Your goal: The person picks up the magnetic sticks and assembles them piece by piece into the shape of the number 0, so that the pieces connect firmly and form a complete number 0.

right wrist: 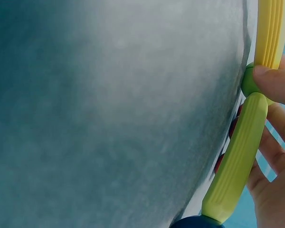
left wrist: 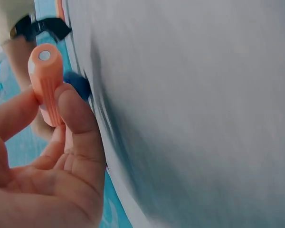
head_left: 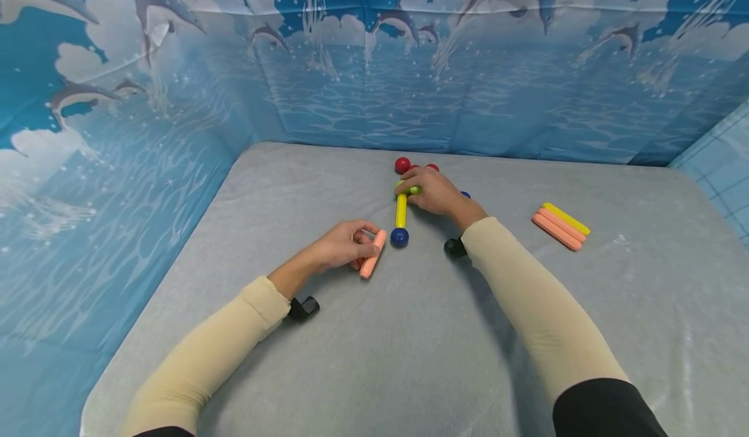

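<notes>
My left hand (head_left: 345, 245) pinches a salmon magnetic rod (head_left: 373, 255) between thumb and fingers. In the left wrist view, a small metal disc shows in the end of the rod (left wrist: 50, 90). My right hand (head_left: 435, 192) grips a green ball (right wrist: 248, 80), its thumb at the joint. From this ball a yellow rod (head_left: 400, 211) runs toward the near side to a blue ball (head_left: 400, 237). A lime rod (right wrist: 235, 156) leads from the joint to another blue ball (right wrist: 197, 222), mostly hidden by the hand in the head view.
Several red balls (head_left: 402, 165) sit just beyond my right hand. To the right, two salmon rods (head_left: 558, 229) and a yellow rod (head_left: 566, 218) lie side by side on the grey-covered table (head_left: 409, 359). A dolphin-print curtain (head_left: 363, 99) hangs along the back and left.
</notes>
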Available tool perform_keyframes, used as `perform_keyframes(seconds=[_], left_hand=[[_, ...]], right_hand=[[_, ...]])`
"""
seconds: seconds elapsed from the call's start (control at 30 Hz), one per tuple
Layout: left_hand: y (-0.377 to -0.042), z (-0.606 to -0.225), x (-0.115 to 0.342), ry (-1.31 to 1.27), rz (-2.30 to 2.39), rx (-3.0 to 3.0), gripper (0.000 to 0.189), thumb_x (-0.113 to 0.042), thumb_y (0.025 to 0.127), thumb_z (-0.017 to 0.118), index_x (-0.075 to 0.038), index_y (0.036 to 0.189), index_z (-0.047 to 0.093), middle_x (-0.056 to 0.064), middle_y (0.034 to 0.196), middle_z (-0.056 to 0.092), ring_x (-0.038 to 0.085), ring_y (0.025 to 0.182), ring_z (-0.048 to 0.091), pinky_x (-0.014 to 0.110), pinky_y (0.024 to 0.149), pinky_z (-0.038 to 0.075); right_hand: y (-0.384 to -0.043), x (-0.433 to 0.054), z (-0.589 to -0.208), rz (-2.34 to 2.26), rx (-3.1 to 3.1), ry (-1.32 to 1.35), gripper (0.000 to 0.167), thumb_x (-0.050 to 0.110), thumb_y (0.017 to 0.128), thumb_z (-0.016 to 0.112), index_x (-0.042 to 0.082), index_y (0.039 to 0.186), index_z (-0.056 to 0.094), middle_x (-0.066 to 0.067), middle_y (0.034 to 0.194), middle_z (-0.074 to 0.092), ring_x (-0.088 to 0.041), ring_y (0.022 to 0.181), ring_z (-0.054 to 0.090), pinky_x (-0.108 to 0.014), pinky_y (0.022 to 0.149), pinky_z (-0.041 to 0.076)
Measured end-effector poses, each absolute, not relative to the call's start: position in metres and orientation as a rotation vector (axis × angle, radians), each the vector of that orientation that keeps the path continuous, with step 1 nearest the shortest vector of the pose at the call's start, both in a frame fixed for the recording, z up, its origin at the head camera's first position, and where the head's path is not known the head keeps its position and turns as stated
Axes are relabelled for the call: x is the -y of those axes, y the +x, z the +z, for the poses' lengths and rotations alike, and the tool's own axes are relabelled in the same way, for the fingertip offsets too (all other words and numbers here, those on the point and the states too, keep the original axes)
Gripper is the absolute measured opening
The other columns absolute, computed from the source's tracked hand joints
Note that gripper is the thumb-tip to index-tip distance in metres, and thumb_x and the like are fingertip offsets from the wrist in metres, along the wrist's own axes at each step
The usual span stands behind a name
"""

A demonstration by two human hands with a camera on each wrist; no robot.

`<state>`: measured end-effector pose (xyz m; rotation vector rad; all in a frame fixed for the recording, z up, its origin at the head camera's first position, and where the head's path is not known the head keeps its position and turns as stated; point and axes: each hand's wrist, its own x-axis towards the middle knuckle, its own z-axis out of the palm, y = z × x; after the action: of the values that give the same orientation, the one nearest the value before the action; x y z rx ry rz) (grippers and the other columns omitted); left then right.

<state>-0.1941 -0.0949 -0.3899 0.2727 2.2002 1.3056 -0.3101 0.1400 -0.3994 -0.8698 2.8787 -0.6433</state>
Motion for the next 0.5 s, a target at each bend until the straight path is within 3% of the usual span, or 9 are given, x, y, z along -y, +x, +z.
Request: perform_keyframes(seconds=[0.27, 0.5], left_hand=[[-0.180, -0.394, 0.071, 0.242, 1.252, -2.178, 0.040, -0.015, 0.095, 0.065, -0.006, 0.132, 0.054, 0.004, 0.087, 0.064, 0.013, 0.062, 0.061, 0.024, 0.058, 0.053], [-0.177, -0.395, 0.062, 0.122, 1.269, -2.175, 0.037, -0.016, 0.095, 0.067, -0.005, 0.129, 0.055, 0.005, 0.085, 0.064, 0.012, 0.058, 0.062, 0.023, 0.055, 0.054]], right_hand=[[-0.310, -0.140, -0.399, -0.621, -2.901, -0.862, 0.025, 0.012, 0.091, 0.071, 0.017, 0.115, 0.076, -0.013, 0.137, 0.060, -0.034, 0.129, 0.050, -0.051, 0.110, 0.041], [-0.308, -0.139, -0.398, -0.636, -2.896, -0.861, 0.025, 0.013, 0.091, 0.070, 0.017, 0.115, 0.076, -0.013, 0.136, 0.060, -0.034, 0.128, 0.050, -0.051, 0.110, 0.041]])
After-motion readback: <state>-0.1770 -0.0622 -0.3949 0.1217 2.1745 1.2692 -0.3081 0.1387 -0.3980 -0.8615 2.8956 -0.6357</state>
